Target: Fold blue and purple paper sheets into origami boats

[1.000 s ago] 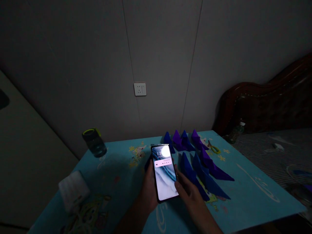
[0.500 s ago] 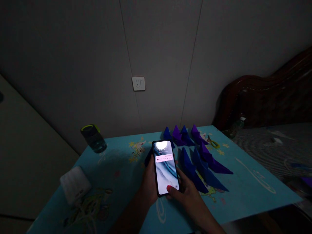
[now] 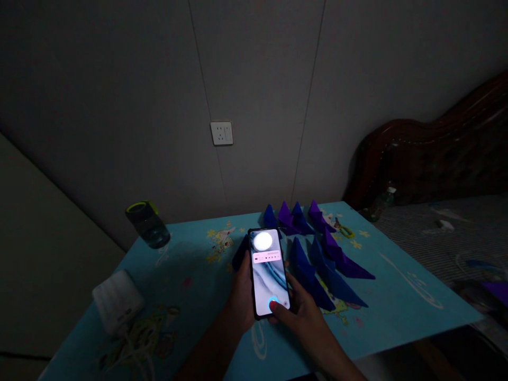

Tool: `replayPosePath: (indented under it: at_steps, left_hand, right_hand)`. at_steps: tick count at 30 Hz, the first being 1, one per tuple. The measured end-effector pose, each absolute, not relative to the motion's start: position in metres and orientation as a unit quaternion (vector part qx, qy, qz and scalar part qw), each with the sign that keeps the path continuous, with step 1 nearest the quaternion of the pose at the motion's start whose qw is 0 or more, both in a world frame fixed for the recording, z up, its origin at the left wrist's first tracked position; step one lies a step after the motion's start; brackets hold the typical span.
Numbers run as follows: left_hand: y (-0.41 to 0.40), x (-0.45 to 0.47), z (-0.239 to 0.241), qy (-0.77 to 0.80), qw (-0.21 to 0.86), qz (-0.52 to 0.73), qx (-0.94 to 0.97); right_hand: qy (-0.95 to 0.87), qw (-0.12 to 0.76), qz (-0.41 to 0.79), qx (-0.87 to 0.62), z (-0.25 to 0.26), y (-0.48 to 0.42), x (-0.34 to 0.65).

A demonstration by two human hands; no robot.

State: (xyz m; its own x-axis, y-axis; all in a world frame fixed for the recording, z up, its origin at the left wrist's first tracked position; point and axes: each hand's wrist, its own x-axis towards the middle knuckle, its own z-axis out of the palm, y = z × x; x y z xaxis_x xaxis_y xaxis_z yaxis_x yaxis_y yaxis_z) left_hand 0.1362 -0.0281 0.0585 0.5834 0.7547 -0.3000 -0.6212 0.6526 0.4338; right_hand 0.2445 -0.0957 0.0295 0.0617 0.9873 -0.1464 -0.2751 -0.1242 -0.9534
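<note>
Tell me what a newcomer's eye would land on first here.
Probably the glowing phone, low in the centre of a dim view, held in the left hand and right hand. Next, the blue and purple folded-paper shapes, mostly right of and beyond the phone on the turquoise tabletop. Then, perhaps, the yellow-rimmed container at the back left.

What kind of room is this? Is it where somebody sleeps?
It looks like a bedroom, though only part of it shows. On the right is a dark, curved headboard with a striped bed in front of it. A blue, patterned table stands beside the bed.
</note>
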Motion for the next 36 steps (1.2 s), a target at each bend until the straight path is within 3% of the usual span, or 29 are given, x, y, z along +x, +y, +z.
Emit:
replayPosePath:
  at_steps: [36]
  left_hand:
    - [-0.0254,0.1353,0.0546,0.261,0.859,0.403,0.178]
  right_hand:
    - [-0.339,0.548,0.604,-0.469,0.0301,-0.0997,0.2430]
